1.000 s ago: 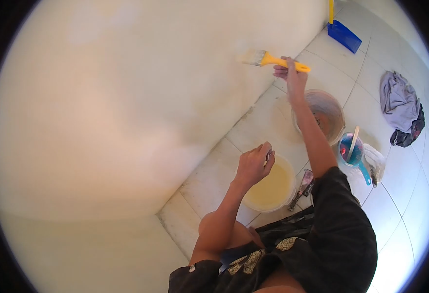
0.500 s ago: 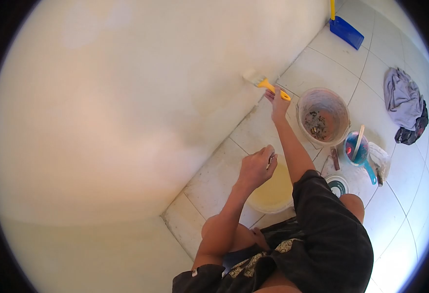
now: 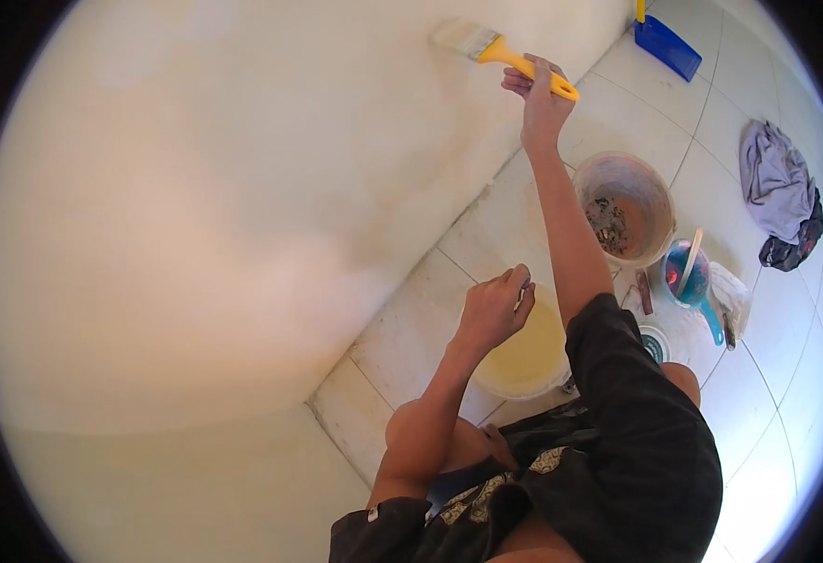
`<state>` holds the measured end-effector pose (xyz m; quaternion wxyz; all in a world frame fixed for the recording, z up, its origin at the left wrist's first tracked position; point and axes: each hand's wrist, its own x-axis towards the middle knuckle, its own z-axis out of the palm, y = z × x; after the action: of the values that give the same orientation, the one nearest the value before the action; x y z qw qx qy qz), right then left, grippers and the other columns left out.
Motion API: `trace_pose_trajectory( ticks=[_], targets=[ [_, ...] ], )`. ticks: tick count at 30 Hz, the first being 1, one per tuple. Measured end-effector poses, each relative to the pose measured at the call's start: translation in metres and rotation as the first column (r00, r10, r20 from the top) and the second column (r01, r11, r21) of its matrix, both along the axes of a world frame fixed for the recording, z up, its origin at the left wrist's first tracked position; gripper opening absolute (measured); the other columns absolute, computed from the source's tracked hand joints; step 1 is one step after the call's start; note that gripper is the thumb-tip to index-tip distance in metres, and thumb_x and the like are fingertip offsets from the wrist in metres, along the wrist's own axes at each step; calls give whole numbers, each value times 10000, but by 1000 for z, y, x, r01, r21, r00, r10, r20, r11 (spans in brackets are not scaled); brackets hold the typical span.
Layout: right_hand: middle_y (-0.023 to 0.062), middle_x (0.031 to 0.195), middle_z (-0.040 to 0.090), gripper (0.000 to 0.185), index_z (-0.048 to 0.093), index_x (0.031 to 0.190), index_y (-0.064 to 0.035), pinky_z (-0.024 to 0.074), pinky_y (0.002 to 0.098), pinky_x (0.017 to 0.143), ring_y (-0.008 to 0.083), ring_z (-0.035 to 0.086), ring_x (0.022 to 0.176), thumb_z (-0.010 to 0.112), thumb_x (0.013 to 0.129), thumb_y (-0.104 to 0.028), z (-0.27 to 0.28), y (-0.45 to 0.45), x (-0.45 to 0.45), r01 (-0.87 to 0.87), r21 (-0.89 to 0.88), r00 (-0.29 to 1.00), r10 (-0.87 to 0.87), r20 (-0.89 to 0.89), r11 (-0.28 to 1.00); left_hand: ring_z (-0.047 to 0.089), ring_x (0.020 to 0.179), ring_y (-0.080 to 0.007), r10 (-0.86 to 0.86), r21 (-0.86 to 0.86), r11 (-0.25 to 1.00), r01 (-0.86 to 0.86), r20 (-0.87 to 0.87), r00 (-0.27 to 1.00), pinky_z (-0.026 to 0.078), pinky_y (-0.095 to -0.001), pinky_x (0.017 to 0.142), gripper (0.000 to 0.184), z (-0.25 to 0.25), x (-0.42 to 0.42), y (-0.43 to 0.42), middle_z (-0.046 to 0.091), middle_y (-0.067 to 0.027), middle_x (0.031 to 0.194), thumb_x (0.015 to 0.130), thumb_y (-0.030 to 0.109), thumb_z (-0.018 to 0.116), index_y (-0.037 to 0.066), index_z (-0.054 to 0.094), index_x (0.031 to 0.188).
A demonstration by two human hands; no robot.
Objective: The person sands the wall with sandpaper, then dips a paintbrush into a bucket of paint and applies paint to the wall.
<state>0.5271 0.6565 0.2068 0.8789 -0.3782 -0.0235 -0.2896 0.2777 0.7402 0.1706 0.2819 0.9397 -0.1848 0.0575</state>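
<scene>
My right hand (image 3: 546, 103) grips the yellow handle of a wide paintbrush (image 3: 503, 53). Its pale bristles touch or nearly touch the cream wall (image 3: 242, 188); the tips look blurred. Lower down, my left hand (image 3: 494, 308) is closed, fingers curled in; a sliver of something greyish shows at the fingertips, too small to name. Just beside and beneath that hand stands a tub of pale yellow liquid (image 3: 527, 352), partly covered by the hand. Under my right forearm, a larger bucket (image 3: 660, 192) has dark debris and reddish residue inside.
A blue dipper (image 3: 689, 291) with a stick in it sits by a pale plastic bag (image 3: 732, 296) on the tiled floor (image 3: 636, 103). Farther off lie a blue dustpan (image 3: 667, 47) and a heap of grey cloth (image 3: 773, 183). The wall meets the floor along a diagonal edge.
My right hand has carried the paintbrush up and slightly left along the wall, away from the floor edge. My left hand stays closed in nearly the same spot.
</scene>
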Motion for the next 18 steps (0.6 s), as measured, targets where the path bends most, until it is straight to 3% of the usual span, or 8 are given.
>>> trace_pose_trajectory(
  ticks=[2,5,8,10,13,15,17,18],
  targets=[
    [148,759,637,236,600,937,49,565,314,616,197,629,601,487,923,-159,-13,3,6,-78,226,996,86,-23,971,608,580,-250,-7,2,1000,7,-9,1000,456,-352,504,144,0,0,1,596,-90,691,831,115,585,61,453,815],
    [142,756,636,223,601,929,48,569,314,614,198,630,590,503,912,-151,-73,15,8,-70,250,971,123,-204,966,610,583,-250,-7,18,1000,8,-9,1000,459,-350,509,146,-1,-1,2,596,-92,692,832,118,584,59,452,815],
    [109,681,633,215,620,877,12,529,299,556,177,614,550,534,892,-185,-133,9,0,31,-126,903,-82,-422,992,613,590,-252,9,5,1000,-8,-32,999,462,-351,516,149,4,-2,1,595,-94,691,833,125,584,58,452,815],
    [89,621,631,234,634,804,-19,489,310,539,183,614,537,545,877,-222,-145,3,-1,70,-487,828,-323,-459,870,614,591,-252,0,11,1000,0,-38,999,463,-353,515,153,5,-1,1,596,-94,691,833,130,585,57,451,815],
    [62,593,595,192,630,868,-14,449,237,478,112,557,499,560,886,-192,-121,3,20,114,-611,925,-308,-222,784,614,591,-253,-2,11,1000,2,-32,999,463,-355,514,153,6,-1,0,597,-93,693,832,130,584,56,451,816],
    [68,610,599,231,623,865,0,445,226,494,113,560,512,532,909,-208,-73,-3,29,33,-702,953,-234,-193,711,613,591,-255,1,17,1000,-1,-32,999,463,-356,514,150,5,-1,0,596,-93,693,831,129,583,57,452,816],
    [74,630,608,277,622,868,11,455,230,514,120,574,535,495,934,-227,-18,-10,14,15,-288,996,-39,-76,957,613,591,-256,7,29,1000,-6,-39,999,462,-359,515,145,2,-1,1,595,-94,693,831,127,581,58,453,818],
    [75,635,609,288,621,871,15,456,232,515,122,579,542,484,940,-228,-11,-12,14,0,-127,998,-8,-63,992,612,592,-258,5,17,1000,-5,-33,999,462,-360,516,143,2,-1,1,595,-94,692,831,127,580,59,454,820]
  ],
)
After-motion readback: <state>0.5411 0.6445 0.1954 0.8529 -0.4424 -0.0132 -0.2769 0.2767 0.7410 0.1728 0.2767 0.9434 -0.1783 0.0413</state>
